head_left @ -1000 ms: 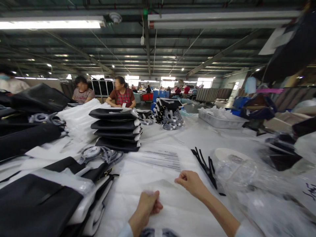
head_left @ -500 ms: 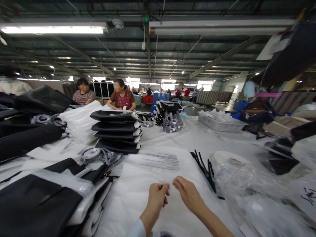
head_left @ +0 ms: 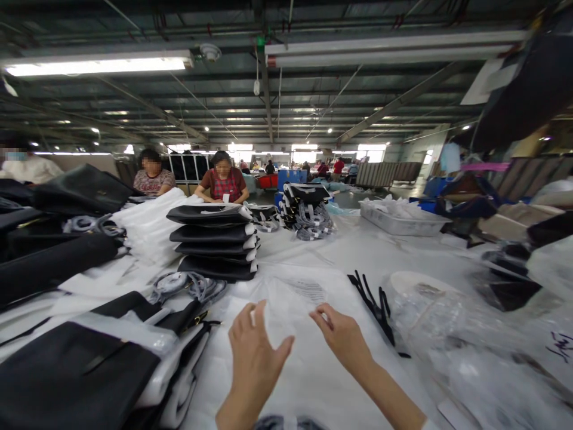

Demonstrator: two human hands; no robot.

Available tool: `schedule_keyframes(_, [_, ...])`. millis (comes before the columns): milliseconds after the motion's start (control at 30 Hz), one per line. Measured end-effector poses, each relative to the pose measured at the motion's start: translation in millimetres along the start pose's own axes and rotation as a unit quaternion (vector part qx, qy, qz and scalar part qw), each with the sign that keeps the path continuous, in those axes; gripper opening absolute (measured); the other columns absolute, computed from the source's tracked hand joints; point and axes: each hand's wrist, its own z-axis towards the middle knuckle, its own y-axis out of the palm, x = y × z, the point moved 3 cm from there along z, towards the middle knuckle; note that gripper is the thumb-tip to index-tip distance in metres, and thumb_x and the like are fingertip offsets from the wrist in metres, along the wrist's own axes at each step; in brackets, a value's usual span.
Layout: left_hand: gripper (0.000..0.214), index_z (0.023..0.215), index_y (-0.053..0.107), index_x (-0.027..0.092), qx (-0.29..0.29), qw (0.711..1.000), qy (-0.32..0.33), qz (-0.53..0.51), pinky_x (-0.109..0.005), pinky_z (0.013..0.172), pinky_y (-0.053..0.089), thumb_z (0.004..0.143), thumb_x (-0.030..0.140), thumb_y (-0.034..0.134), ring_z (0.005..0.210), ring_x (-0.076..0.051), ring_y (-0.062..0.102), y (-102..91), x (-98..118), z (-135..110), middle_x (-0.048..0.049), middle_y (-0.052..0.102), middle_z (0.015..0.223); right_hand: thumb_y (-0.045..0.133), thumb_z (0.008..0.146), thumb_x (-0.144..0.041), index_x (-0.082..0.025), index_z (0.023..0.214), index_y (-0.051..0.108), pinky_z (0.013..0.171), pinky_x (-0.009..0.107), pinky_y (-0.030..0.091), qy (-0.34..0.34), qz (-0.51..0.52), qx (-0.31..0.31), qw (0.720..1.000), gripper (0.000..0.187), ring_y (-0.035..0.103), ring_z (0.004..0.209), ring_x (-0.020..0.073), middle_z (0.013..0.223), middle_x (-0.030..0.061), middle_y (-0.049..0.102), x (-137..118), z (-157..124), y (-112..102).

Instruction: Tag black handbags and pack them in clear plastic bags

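A white, translucent plastic bag [head_left: 293, 352] with a block of printed text lies flat in front of me. My left hand [head_left: 255, 352] is over its left part, thumb and fingers spread apart, holding nothing. At the bag's upper middle, below the print, my right hand [head_left: 342, 337] pinches the thin film between thumb and fingers. The film is puckered around the print. At the bottom edge, between my forearms, part of a grey coiled strap [head_left: 268, 423] shows; the rest of it is out of view.
Black bags [head_left: 76, 370] with white padding lie at left, beside wrapped coiled straps [head_left: 183, 286]. A stack of black bags [head_left: 210, 239] stands ahead. Black straps [head_left: 373, 307] and crumpled clear plastic [head_left: 474, 352] lie at right. A white tray [head_left: 403, 221] is farther back. Co-workers sit across the table.
My left hand has opened from a pinch and moved left and up. My right hand has moved slightly up, still pinching. The print now looks more crumpled. A co-worker's head has turned downward.
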Motion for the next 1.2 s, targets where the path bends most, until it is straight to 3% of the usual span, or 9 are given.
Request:
schedule_keyframes(67, [0.078, 0.140, 0.035, 0.029, -0.029, 0.994, 0.097, 0.041, -0.054, 0.106, 0.024, 0.072, 0.046, 0.069, 0.127, -0.038, 0.035, 5.0, 29, 8, -0.0141, 0.039, 0.141, 0.036, 0.097, -0.049, -0.023, 0.083, 0.059, 0.058, 0.025, 0.038, -0.035, -0.008, -0.005, 0.999, 0.037, 0.060, 0.056, 0.0149, 0.065, 0.0002, 0.065, -9, -1, 0])
schedule_keyframes(167, [0.049, 0.134, 0.047, 0.031, -0.039, 0.993, 0.084, 0.077, -0.051, 0.102, 0.029, 0.086, 0.038, 0.054, 0.121, -0.034, 0.040, 12.9, 47, 33, -0.0116, 0.046, 0.135, 0.036, 0.098, -0.047, -0.023, 0.085, 0.061, 0.061, 0.025, 0.041, -0.093, -0.013, -0.023, 0.995, 0.036, 0.065, 0.064, 0.0153, 0.074, 0.0021, 0.070, -16, 0, -3])
schedule_keyframes(233, [0.032, 0.119, 0.060, 0.030, -0.036, 0.992, 0.054, 0.108, -0.047, 0.098, 0.031, 0.091, 0.028, 0.044, 0.116, -0.030, 0.044, 11.8, 41, 53, -0.0090, 0.054, 0.125, 0.036, 0.098, -0.047, -0.023, 0.087, 0.062, 0.060, 0.025, 0.043, -0.127, -0.030, -0.045, 0.990, 0.036, 0.066, 0.066, 0.0160, 0.075, 0.0027, 0.070, -14, -3, -6])
schedule_keyframes(433, [0.035, 0.098, 0.068, 0.021, -0.069, 0.986, -0.008, 0.150, -0.033, 0.081, 0.041, 0.083, 0.006, 0.041, 0.096, -0.023, 0.057, -6.6, -19, 88, -0.0092, 0.062, 0.100, 0.044, 0.094, -0.033, -0.025, 0.111, 0.061, 0.058, 0.027, 0.047, -0.170, -0.124, -0.082, 0.974, 0.025, 0.067, 0.066, 0.0186, 0.080, 0.0043, 0.070, 25, -23, -6])
schedule_keyframes(600, [0.045, 0.118, 0.060, 0.022, -0.076, 0.982, -0.062, 0.159, -0.027, 0.079, 0.043, 0.081, 0.006, 0.043, 0.096, -0.020, 0.061, -30.5, -57, 94, -0.0088, 0.061, 0.110, 0.034, 0.081, -0.001, -0.020, 0.115, 0.061, 0.053, 0.031, 0.045, -0.057, -0.266, -0.023, 0.962, 0.047, 0.061, 0.055, 0.0194, 0.075, 0.0077, 0.066, 65, -31, -31])
schedule_keyframes(767, [0.041, 0.113, 0.062, 0.020, -0.126, 0.974, -0.065, 0.178, -0.030, 0.082, 0.044, 0.082, 0.005, 0.041, 0.098, -0.022, 0.062, -45.0, -72, 76, -0.0108, 0.064, 0.109, 0.038, 0.086, -0.020, -0.016, 0.093, 0.067, 0.059, 0.036, 0.043, 0.156, -0.253, 0.069, 0.952, 0.030, 0.062, 0.069, 0.0275, 0.081, 0.0152, 0.065, 89, -26, -94])
schedule_keyframes(900, [0.055, 0.130, 0.050, 0.022, -0.161, 0.968, -0.027, 0.192, -0.041, 0.090, 0.042, 0.076, 0.008, 0.053, 0.108, -0.029, 0.057, -42.5, -50, 37, -0.0122, 0.060, 0.119, 0.041, 0.084, -0.038, -0.012, 0.090, 0.069, 0.060, 0.037, 0.042, 0.288, -0.168, 0.136, 0.933, 0.038, 0.061, 0.069, 0.0304, 0.070, 0.0148, 0.067, 89, -20, -118])
schedule_keyframes(1033, [0.081, 0.143, 0.031, 0.034, -0.142, 0.972, 0.058, 0.177, -0.056, 0.103, 0.029, 0.072, 0.026, 0.068, 0.120, -0.035, 0.046, -36.2, -7, 8, -0.0104, 0.049, 0.136, 0.041, 0.083, -0.042, -0.016, 0.090, 0.071, 0.063, 0.034, 0.042, 0.258, -0.127, 0.143, 0.947, 0.040, 0.063, 0.071, 0.0273, 0.073, 0.0110, 0.070, 67, -12, -117])
schedule_keyframes(1200, [0.049, 0.125, 0.054, 0.026, -0.178, 0.972, 0.079, 0.134, -0.051, 0.098, 0.036, 0.078, 0.029, 0.066, 0.111, -0.033, 0.053, -12.5, 16, 0, -0.0111, 0.060, 0.116, 0.042, 0.084, -0.050, -0.020, 0.089, 0.071, 0.066, 0.033, 0.043, 0.212, -0.087, 0.152, 0.961, 0.042, 0.063, 0.072, 0.0256, 0.074, 0.0084, 0.071, 37, -5, -122])
